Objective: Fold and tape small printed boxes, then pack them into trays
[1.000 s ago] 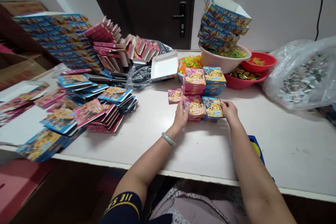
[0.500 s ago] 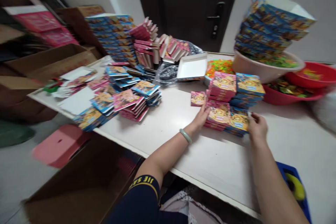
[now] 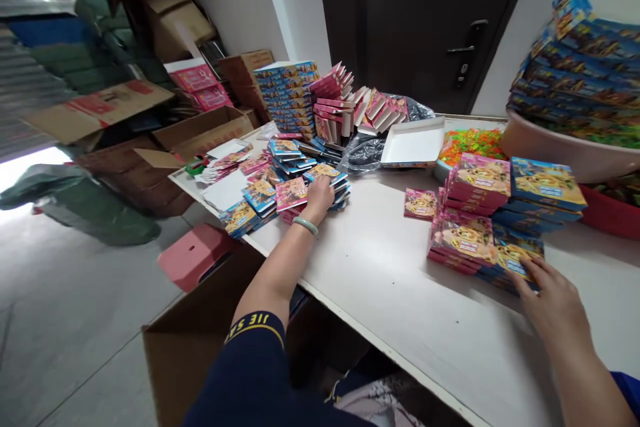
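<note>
Here's the left arm (image 3: pixel 270 270), reaching long and forward, only slightly bent | left grip (image 3: pixel 321 199) back-up, fingers angled down, tips hard to make out | and the right arm (image 3: pixel 593 373), slanting in from the lower right | right grip (image 3: pixel 555 293) palm-down, fingers bent and loosely spread, thumb apart | hands well apart!

I have a bare lane of white tabletop (image 3: pixel 367 243) between the left hand (image 3: pixel 320 200) and the stacked pink boxes (image 3: pixel 463 235), wide enough for a hand to cross. The small pink box (image 3: pixel 420 204) beside those stacks narrows its far right, and the open white-lined tray (image 3: pixel 413 141) closes the back. Pink and blue packs (image 3: pixel 291 193) crowd the left hand; behind the blue boxes (image 3: pixel 545 185), the pale pink basin (image 3: pixel 537 150) blocks me.
</note>
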A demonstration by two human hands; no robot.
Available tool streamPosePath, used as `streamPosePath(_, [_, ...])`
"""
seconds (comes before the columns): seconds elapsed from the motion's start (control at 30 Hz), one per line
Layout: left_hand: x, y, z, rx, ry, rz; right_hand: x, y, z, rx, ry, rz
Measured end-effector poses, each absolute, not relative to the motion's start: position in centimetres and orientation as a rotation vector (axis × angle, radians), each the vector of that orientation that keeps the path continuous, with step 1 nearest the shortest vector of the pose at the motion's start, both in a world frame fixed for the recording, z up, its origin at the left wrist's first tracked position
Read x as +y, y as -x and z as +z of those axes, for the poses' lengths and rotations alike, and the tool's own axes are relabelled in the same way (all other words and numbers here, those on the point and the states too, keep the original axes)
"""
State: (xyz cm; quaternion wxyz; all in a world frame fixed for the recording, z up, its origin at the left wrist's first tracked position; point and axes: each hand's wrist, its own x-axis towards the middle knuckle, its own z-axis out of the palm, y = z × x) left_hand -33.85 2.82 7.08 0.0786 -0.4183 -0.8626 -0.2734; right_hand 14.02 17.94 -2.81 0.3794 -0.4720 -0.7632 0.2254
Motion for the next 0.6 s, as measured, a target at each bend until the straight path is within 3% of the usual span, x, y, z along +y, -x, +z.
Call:
streamPosePath(0.13, [1.0,33.3,8.9,-2.35,1.259,-1.017,16.3,-14.1,-1.1,-1.968,1.189,0.387])
streamPosePath(0.3, [-0.1,24.7,11.0,-1.907,1.455,-1.689,10.1,-11.9,4.1,-1.951,0.865,0.515])
streamPosePath(0.43, [0.0,13.4,7.7,-2.117,1.914,-2.133,4.8,-9.6,4.1,-1.99,0.782,0.945])
streamPosePath(0.6, [-1.8,5.2,1.5,-2.023,1.875,-2.735,1.6,-12.6,-1.3,-1.651,1.039,1.004])
